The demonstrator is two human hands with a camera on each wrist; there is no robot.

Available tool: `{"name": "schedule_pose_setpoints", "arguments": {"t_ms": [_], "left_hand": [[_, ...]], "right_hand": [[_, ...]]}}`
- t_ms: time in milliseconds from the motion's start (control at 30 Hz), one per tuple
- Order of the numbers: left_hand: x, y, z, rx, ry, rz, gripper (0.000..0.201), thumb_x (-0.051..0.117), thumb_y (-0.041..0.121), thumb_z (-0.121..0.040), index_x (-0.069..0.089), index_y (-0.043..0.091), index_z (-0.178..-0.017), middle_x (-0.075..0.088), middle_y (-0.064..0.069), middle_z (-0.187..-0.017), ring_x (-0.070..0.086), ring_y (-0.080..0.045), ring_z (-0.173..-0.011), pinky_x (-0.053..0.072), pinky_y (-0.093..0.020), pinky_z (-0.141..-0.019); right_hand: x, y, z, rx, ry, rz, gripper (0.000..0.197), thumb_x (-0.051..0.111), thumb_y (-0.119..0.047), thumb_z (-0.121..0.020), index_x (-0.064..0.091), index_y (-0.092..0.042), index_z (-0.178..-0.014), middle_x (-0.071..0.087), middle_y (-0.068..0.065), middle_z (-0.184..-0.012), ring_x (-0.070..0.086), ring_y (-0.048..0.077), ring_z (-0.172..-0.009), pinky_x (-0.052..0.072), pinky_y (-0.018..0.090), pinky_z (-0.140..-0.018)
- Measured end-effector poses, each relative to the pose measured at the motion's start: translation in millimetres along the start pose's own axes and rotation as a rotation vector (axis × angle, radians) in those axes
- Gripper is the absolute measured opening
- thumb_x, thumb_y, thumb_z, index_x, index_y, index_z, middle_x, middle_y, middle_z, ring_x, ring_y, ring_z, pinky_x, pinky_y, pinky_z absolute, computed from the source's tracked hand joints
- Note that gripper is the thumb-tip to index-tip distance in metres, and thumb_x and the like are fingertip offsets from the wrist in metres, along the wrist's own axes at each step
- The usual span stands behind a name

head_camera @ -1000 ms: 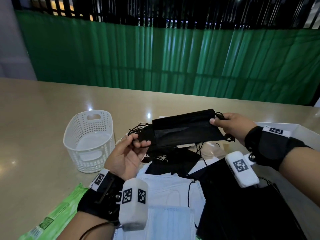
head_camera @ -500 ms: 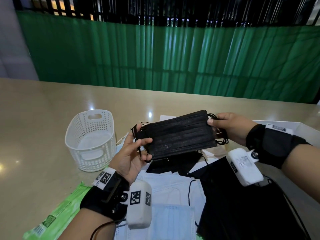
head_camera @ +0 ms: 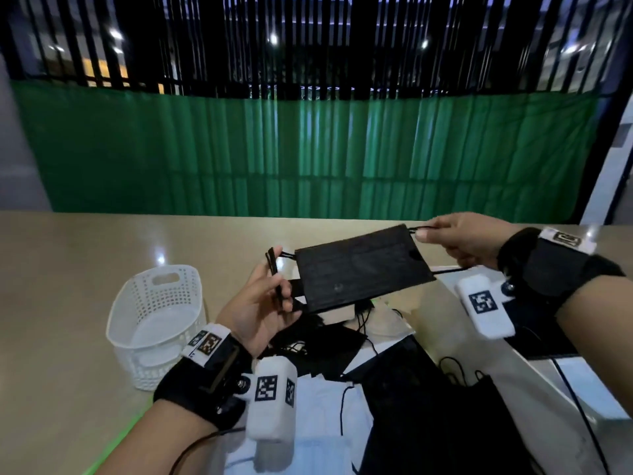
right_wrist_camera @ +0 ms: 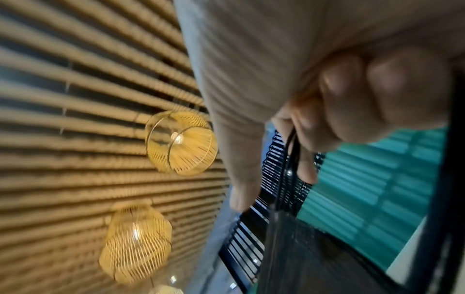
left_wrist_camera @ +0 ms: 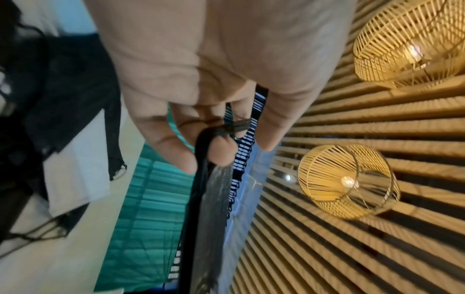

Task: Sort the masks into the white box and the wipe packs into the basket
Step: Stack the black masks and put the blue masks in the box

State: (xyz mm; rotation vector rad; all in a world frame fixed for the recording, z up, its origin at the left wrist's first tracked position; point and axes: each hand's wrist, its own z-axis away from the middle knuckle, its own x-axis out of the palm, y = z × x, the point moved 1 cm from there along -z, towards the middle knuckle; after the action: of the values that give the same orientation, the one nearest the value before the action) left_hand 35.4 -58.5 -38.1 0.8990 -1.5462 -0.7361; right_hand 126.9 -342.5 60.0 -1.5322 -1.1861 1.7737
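A flat stack of black masks (head_camera: 359, 272) hangs stretched between my two hands above the table. My left hand (head_camera: 270, 289) has the left ear loops hooked round its curled fingers (left_wrist_camera: 221, 151), and the masks (left_wrist_camera: 208, 218) show edge-on there. My right hand (head_camera: 435, 234) pinches the right ear loops (right_wrist_camera: 292, 143) up and to the right, near the masks (right_wrist_camera: 314, 248). The white lattice basket (head_camera: 157, 320) stands on the left with nothing in it. The white box (head_camera: 548, 382) lies at the right, below my right wrist.
A loose pile of black masks (head_camera: 318, 344) and pale blue masks (head_camera: 318, 416) covers the table under my hands. An edge of a green wipe pack (head_camera: 113, 447) peeks out beside my left forearm. A green curtain stands behind the table's far edge.
The black masks have risen and shifted to the right. Both hands moved from gripping the masks' ends to holding the ear loops, which are now pulled taut.
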Motion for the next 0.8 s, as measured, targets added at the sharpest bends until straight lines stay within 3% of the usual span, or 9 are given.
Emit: {"name": "schedule_pose_setpoints", "arguments": {"t_ms": [133,267,367,433,533,600,667,733,800], "left_hand": [[44,11,-4,0.021,-0.122,-0.097,0.046,0.037,0.005,-0.096,0.048,0.039,-0.126,0.047,-0.002,-0.064,0.045,-0.012,-0.052,0.049,-0.024,-0.052],[86,12,-16,-0.010,-0.209,-0.121,0.044,0.039,0.005,-0.097,0.046,0.035,-0.128,0.053,-0.003,-0.068,0.055,-0.017,-0.062,0.055,-0.030,-0.064],[120,-1,-23,-0.075,-0.238,-0.149,0.045,0.039,0.002,-0.096,0.041,0.026,-0.134,0.052,-0.007,-0.072,0.054,-0.021,-0.066,0.055,-0.030,-0.062],[144,-15,-27,-0.133,-0.260,-0.173,0.048,0.041,-0.001,-0.095,0.038,0.025,-0.135,0.051,-0.009,-0.071,0.054,-0.022,-0.064,0.054,-0.030,-0.065],[176,-37,-35,-0.194,-0.295,-0.230,0.058,0.046,-0.003,-0.094,0.031,0.030,-0.139,0.053,-0.009,-0.072,0.056,-0.021,-0.060,0.054,-0.028,-0.062],[191,-51,-38,-0.220,-0.302,-0.277,0.065,0.048,-0.003,-0.093,0.024,0.028,-0.145,0.055,-0.008,-0.074,0.060,-0.017,-0.056,0.054,-0.028,-0.062],[203,-66,-42,-0.248,-0.293,-0.348,0.066,0.051,-0.001,-0.092,0.021,0.021,-0.147,0.058,-0.006,-0.077,0.062,-0.013,-0.056,0.054,-0.025,-0.061],[211,-78,-44,-0.216,-0.317,-0.614,0.054,0.057,0.009,-0.091,0.033,0.017,-0.139,0.061,-0.005,-0.089,0.066,-0.016,-0.077,0.051,-0.027,-0.071],[216,-83,-44,-0.126,-0.413,-1.001,0.035,0.060,0.023,-0.090,0.048,0.018,-0.123,0.061,-0.006,-0.104,0.060,-0.024,-0.104,0.044,-0.030,-0.086]], "right_hand": [[-23,4,13,0.077,-0.019,0.115,0.019,0.067,-0.020,-0.085,0.054,-0.006,-0.081,0.020,-0.005,-0.043,0.015,0.009,-0.035,0.012,0.015,-0.040],[-72,9,29,-0.003,0.302,0.014,0.034,0.069,-0.018,-0.083,0.039,-0.016,-0.066,0.020,-0.004,-0.047,0.019,0.008,-0.033,0.014,0.016,-0.038],[-106,16,47,0.031,0.512,0.032,0.021,0.069,-0.022,-0.084,0.053,-0.008,-0.083,0.019,-0.001,-0.049,0.019,0.010,-0.032,0.015,0.020,-0.040],[-119,23,57,0.099,0.534,0.107,0.026,0.070,-0.030,-0.082,0.057,-0.009,-0.089,0.022,0.001,-0.050,0.021,0.013,-0.036,0.015,0.024,-0.045],[-124,31,73,0.224,0.510,0.462,0.034,0.067,-0.040,-0.084,0.065,-0.006,-0.089,0.047,0.007,-0.062,0.039,0.019,-0.052,0.025,0.028,-0.049],[-128,40,76,0.266,0.495,0.581,0.031,0.064,-0.033,-0.087,0.070,-0.003,-0.092,0.062,0.012,-0.085,0.047,0.021,-0.071,0.033,0.029,-0.061],[-134,47,79,0.293,0.521,0.527,0.023,0.062,-0.022,-0.090,0.067,0.000,-0.086,0.057,0.013,-0.080,0.045,0.022,-0.070,0.033,0.029,-0.061],[-138,55,81,0.312,0.548,0.400,0.019,0.058,-0.017,-0.093,0.058,0.000,-0.084,0.043,0.009,-0.064,0.036,0.021,-0.057,0.029,0.030,-0.053],[-139,63,79,0.307,0.571,0.290,0.014,0.055,-0.015,-0.094,0.056,-0.002,-0.090,0.041,0.008,-0.063,0.035,0.019,-0.055,0.030,0.025,-0.048]]}}
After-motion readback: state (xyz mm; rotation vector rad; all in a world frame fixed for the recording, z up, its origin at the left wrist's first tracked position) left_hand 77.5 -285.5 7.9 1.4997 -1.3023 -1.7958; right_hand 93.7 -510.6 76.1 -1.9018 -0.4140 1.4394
